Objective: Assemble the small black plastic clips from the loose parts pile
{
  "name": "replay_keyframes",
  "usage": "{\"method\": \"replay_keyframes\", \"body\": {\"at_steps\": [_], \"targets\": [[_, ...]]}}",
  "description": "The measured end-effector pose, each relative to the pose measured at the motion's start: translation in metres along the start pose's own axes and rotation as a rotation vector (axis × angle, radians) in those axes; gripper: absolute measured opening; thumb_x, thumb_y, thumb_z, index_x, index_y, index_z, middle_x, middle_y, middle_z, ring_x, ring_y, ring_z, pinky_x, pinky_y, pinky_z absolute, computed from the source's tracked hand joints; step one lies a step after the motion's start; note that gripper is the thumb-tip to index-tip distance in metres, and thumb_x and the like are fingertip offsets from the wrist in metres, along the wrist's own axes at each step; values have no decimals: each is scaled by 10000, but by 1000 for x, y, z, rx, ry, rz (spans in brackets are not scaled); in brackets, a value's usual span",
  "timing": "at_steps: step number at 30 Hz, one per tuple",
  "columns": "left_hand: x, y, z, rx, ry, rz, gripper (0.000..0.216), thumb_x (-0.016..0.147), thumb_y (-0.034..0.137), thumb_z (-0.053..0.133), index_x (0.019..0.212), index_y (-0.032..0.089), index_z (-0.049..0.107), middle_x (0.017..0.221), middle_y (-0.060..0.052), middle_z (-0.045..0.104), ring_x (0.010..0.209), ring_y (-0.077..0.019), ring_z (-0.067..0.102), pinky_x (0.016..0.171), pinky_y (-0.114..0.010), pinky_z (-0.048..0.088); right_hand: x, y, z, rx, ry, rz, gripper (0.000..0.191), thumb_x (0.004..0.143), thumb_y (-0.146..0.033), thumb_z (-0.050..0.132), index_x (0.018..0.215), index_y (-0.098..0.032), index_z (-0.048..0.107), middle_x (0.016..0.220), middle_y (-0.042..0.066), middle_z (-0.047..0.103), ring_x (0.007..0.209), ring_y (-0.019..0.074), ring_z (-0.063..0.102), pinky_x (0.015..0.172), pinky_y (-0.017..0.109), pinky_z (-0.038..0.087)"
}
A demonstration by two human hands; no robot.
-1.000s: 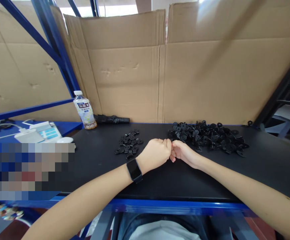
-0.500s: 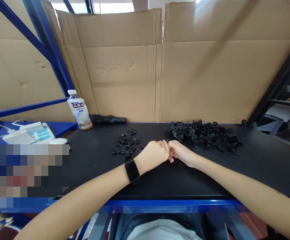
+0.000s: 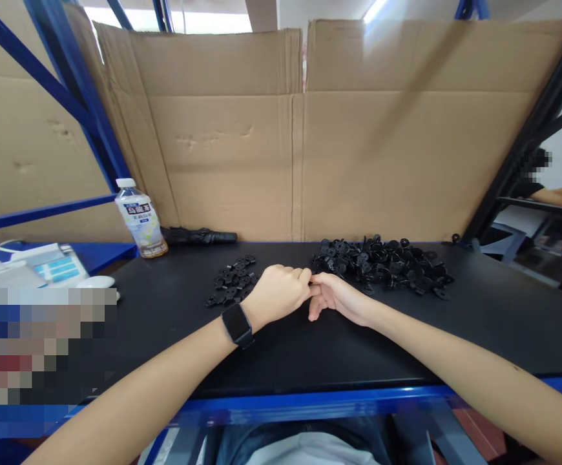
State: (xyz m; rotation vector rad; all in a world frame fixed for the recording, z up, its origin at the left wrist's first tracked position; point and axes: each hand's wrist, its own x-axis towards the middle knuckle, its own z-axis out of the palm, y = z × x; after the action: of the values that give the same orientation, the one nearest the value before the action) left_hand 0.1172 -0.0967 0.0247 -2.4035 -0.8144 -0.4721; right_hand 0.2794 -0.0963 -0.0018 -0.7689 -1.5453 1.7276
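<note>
Head view. The left hand (image 3: 278, 294) and right hand (image 3: 336, 297) meet at centre above a black workbench top (image 3: 281, 352). The left fingers (image 3: 296, 276) are curled together, their tips touching the right fingers (image 3: 322, 284), which are slightly parted; any held piece is too small to tell. Small black plastic parts lie in a loose pile (image 3: 232, 279) at 10 o'clock and a larger heap (image 3: 378, 265) at 2 o'clock. A plastic drink bottle (image 3: 140, 219) stands farther off at 10 o'clock.

Two heaps of black plastic parts (image 3: 235, 281) lie just beyond the hands (image 3: 281, 294), with room along the benchtop (image 3: 499, 316) to their right
</note>
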Motion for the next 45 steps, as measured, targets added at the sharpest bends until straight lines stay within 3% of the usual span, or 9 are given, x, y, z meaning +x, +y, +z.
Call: {"method": "replay_keyframes", "body": {"at_steps": [5, 10, 14, 21, 25, 30, 37, 41, 45], "targets": [[1, -21, 7, -116, 57, -167, 265, 907, 258, 355, 1015, 159, 576, 864, -52, 684, 779, -183, 640, 713, -296, 456, 1, -7, -4, 223, 152, 19, 264, 848, -281, 417, 936, -120, 607, 989, 114, 679, 548, 121, 614, 593, 260, 501], [-12, -74, 26, -1, -77, -410, 326, 892, 279, 346, 954, 116, 621, 948, -115, 674, 920, -234, 607, 973, -419, 325, -2, -21, -15, 537, 315, -158, 282, 857, -343, 453, 1058, -174, 558, 1281, 65, 532, 657, 95, 601, 658, 241, 519], [-31, -110, 46, -42, -244, -652, 392, 860, 365, 387, 994, 82, 623, 1083, -182, 619, 1072, -322, 532, 987, -499, 280, -1, -22, -22, 601, 406, -178, 245, 849, -282, 467, 1025, -158, 584, 1238, 69, 566, 574, 67, 545, 633, 218, 510], [-33, -120, 56, -230, -286, -702, 424, 793, 444, 491, 1043, 117, 595, 1077, -130, 638, 969, -251, 602, 806, -323, 465, 1, -18, -21, 577, 383, -137, 266, 814, -252, 488, 1013, -150, 632, 903, 34, 652, 526, 64, 470, 559, 208, 449], [-25, -110, 46, -328, -182, -650, 258, 813, 360, 484, 941, 161, 587, 987, -68, 667, 897, -205, 619, 811, -303, 465, 1, -13, -14, 486, 319, -86, 259, 798, -227, 474, 959, -149, 661, 717, 10, 593, 502, 66, 419, 524, 200, 403], [-10, -76, 25, -539, 88, -485, 223, 855, 352, 457, 930, 168, 561, 921, -54, 684, 901, -184, 635, 797, -279, 477, 1, -7, -4, 152, 192, -10, 228, 775, -253, 529, 930, -154, 663, 738, 24, 607, 539, 79, 489, 574, 215, 415], [4, -26, 3, -330, 64, 22, 257, 902, 184, 361, 1026, 162, 586, 963, -49, 678, 905, -144, 629, 974, -342, 399, 2, -4, -2, 72, 88, -80, 223, 798, -326, 493, 810, -135, 608, 724, 43, 604, 541, 104, 507, 583, 247, 415], [0, -25, 4, -256, 58, 51, 282, 914, 199, 347, 1069, 149, 578, 981, -75, 673, 943, -172, 624, 853, -305, 485, 2, 0, -6, 85, 25, -101, 313, 820, -348, 384, 793, -130, 606, 749, 54, 584, 581, 115, 510, 610, 257, 413], [0, -26, 2, -176, 64, 111, 266, 910, 205, 365, 934, 158, 626, 873, -58, 691, 856, -174, 651, 847, -318, 488, 1, 0, -6, 78, 6, -97, 418, 839, -414, 299, 781, -126, 596, 732, 65, 572, 591, 126, 508, 615, 267, 406]]}}
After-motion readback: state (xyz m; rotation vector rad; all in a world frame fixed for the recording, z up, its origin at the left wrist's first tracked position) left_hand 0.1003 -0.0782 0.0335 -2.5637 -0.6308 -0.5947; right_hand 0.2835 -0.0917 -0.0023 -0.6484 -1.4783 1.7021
